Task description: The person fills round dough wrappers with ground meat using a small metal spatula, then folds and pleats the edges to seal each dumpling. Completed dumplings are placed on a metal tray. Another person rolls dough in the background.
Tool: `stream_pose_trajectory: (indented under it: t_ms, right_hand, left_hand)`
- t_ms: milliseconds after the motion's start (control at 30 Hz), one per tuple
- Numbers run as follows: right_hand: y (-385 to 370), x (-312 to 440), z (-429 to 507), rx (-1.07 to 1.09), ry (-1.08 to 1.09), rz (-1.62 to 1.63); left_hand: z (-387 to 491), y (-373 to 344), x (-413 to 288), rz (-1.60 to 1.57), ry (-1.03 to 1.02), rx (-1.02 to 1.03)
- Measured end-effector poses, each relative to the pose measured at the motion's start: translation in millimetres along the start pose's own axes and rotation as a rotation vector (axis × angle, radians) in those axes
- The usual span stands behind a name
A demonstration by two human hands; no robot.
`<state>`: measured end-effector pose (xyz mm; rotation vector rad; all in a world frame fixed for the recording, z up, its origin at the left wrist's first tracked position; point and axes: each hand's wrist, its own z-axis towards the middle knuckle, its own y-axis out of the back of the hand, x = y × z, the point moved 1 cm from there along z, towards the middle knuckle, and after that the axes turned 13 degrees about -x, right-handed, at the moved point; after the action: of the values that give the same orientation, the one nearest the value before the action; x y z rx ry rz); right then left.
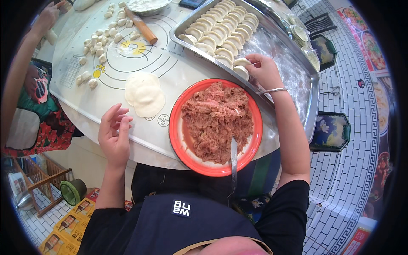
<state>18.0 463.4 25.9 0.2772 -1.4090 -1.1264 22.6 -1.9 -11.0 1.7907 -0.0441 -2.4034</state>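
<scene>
My right hand (263, 70) pinches a folded dumpling (241, 62) at the near end of the rows in a metal tray (315, 105). Another dumpling (241, 72) lies just below it, against the tray's wall. Rows of folded dumplings (220, 30) fill the tray's left part. My left hand (118, 127) is over the mat's near edge with its fingers apart and holds nothing. Beside it lie overlapping round dough wrappers (145, 95). A red-rimmed bowl (177, 140) of minced filling (216, 124) stands in front of me, a metal spreader (234, 159) resting in it.
Small dough pieces (98, 41), a wooden rolling pin (140, 25) and a bowl of flour (148, 3) are on the marked mat (153, 130). At the left are another person's arms (32, 41). A phone (191, 3) lies behind the tray. Stools (330, 131) stand at the right.
</scene>
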Motion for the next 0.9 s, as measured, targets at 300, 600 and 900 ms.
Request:
stream_pose_trajectory:
  t_ms: [300, 600, 900]
  right_hand:
    - [25.8, 6.3, 1.5, -0.002, 0.088, -0.229]
    - [102.4, 101.8, -162.6, -0.013, 0.473, -0.204]
    - [64.4, 112.8, -279.0, 0.093, 0.619, -0.204]
  left_hand:
    - [9.7, -4.7, -5.4, 0.089, -0.080, -0.011]
    - [64.2, -31.1, -14.3, 0.482, -0.221, 0.211]
    - [77.8, -53.1, -8.5, 0.646, -0.255, 0.303]
